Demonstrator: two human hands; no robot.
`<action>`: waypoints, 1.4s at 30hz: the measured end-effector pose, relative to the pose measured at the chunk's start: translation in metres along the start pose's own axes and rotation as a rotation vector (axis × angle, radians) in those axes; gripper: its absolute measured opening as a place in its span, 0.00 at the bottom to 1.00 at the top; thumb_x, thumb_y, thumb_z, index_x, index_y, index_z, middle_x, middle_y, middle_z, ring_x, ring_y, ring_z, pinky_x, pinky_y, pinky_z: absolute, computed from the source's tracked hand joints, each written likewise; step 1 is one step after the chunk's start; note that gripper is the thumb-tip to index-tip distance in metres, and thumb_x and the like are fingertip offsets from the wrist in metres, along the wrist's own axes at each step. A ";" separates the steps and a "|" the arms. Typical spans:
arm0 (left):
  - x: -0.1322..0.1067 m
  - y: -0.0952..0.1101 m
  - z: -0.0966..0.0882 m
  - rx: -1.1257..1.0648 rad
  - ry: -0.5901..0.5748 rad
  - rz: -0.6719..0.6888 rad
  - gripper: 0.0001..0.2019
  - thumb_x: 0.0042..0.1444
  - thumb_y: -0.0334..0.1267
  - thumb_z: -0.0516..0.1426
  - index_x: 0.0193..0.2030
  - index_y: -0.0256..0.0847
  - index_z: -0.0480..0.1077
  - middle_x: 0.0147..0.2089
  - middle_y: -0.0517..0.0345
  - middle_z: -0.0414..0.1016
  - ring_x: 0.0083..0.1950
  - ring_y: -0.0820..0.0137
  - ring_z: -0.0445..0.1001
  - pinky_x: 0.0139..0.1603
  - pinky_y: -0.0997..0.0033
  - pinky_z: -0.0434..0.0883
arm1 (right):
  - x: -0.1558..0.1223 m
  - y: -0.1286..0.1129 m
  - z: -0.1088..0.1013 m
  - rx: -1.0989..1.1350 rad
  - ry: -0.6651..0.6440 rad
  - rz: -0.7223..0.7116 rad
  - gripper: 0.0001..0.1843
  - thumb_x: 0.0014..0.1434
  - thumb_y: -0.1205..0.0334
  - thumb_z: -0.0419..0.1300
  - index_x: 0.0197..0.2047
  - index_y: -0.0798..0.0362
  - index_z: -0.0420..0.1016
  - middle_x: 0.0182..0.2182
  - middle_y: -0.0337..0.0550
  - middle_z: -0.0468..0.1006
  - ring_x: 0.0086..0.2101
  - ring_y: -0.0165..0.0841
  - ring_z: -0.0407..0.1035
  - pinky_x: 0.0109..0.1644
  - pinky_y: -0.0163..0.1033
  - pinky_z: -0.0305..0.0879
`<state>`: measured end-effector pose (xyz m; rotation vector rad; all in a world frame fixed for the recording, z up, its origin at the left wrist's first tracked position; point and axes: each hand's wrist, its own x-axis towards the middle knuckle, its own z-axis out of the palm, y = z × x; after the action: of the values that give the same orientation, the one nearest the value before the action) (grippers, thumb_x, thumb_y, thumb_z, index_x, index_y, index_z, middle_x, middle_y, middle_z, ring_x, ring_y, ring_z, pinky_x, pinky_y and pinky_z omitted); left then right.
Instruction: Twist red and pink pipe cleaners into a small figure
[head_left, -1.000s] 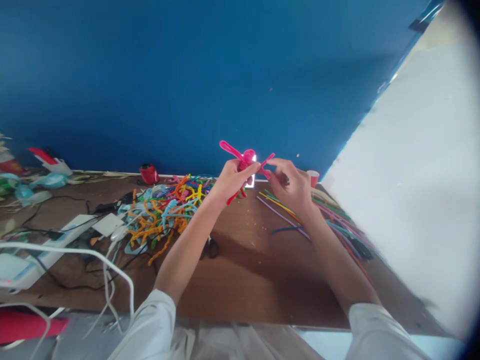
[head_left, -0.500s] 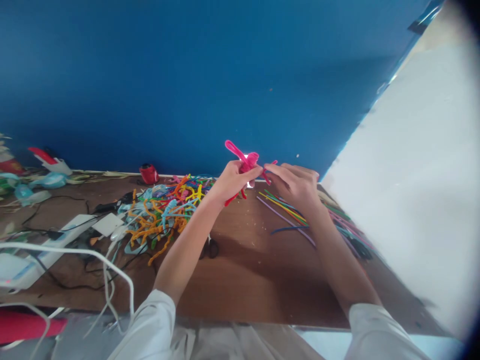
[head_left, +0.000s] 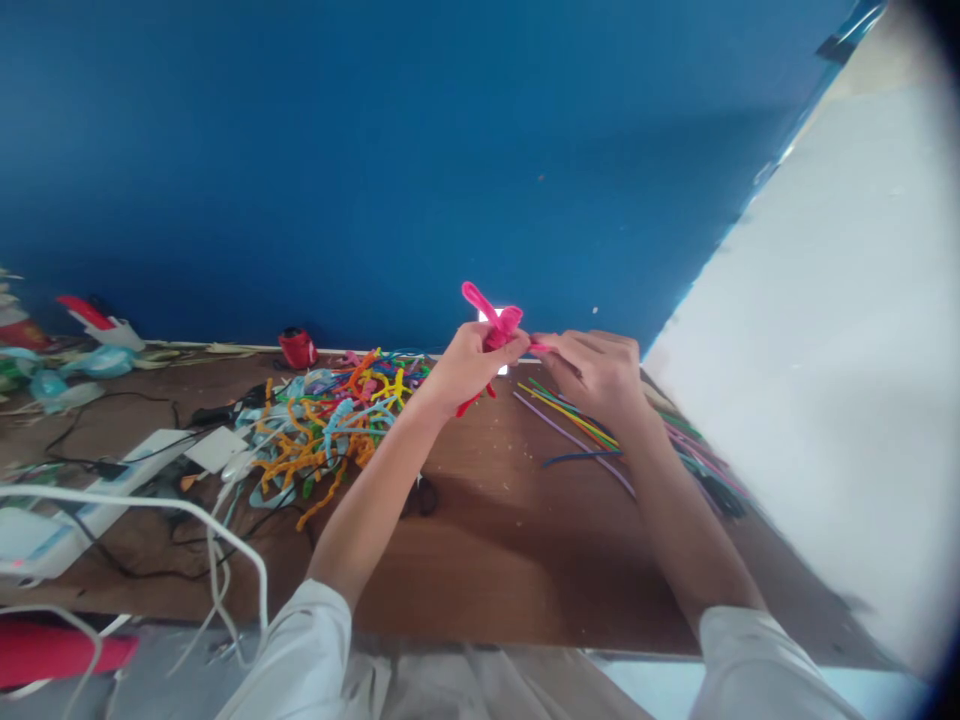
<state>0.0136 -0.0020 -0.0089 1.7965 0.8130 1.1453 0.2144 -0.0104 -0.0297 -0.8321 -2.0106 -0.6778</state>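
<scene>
Since a second ago my right hand point(head_left: 596, 375) has slid in closer, and the pink strand that stuck out toward it is now mostly hidden under my fingers. My left hand point(head_left: 469, 370) has its grip clenched around the pink pipe-cleaner figure point(head_left: 496, 328), held up at the frame's centre above the worktop point(head_left: 495, 540); my right grip pinches its short end. A tangled pile of coloured pipe cleaners point(head_left: 330, 425) lies to the left, straight pipe cleaners point(head_left: 577, 430) below my right hand.
</scene>
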 end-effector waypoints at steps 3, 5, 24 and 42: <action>0.000 0.000 0.003 0.047 0.030 0.084 0.16 0.58 0.50 0.59 0.32 0.37 0.74 0.27 0.61 0.67 0.30 0.75 0.62 0.35 0.73 0.62 | 0.003 -0.005 -0.003 -0.034 0.018 0.009 0.08 0.65 0.61 0.58 0.39 0.49 0.79 0.28 0.40 0.82 0.25 0.30 0.69 0.32 0.37 0.59; -0.001 0.000 0.005 0.094 0.039 0.118 0.17 0.59 0.51 0.58 0.32 0.37 0.73 0.27 0.62 0.65 0.29 0.75 0.61 0.34 0.73 0.61 | 0.004 -0.008 -0.005 -0.041 0.028 0.020 0.08 0.65 0.61 0.58 0.35 0.50 0.78 0.26 0.39 0.80 0.23 0.30 0.67 0.31 0.38 0.57; 0.006 -0.012 0.008 0.283 0.073 0.306 0.16 0.65 0.47 0.53 0.38 0.36 0.74 0.34 0.55 0.73 0.37 0.71 0.69 0.41 0.71 0.66 | 0.013 -0.026 -0.006 0.273 0.006 0.393 0.14 0.60 0.64 0.57 0.22 0.53 0.66 0.15 0.31 0.58 0.18 0.24 0.52 0.26 0.35 0.49; 0.005 -0.003 0.006 -0.027 -0.006 0.215 0.12 0.60 0.44 0.58 0.33 0.35 0.73 0.29 0.59 0.70 0.30 0.76 0.66 0.33 0.74 0.64 | 0.014 -0.031 -0.003 0.542 0.159 0.472 0.13 0.61 0.62 0.60 0.24 0.53 0.69 0.18 0.33 0.63 0.20 0.25 0.55 0.25 0.35 0.51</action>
<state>0.0213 0.0019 -0.0107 1.8983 0.6091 1.2802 0.1868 -0.0280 -0.0214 -0.8403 -1.6447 0.0714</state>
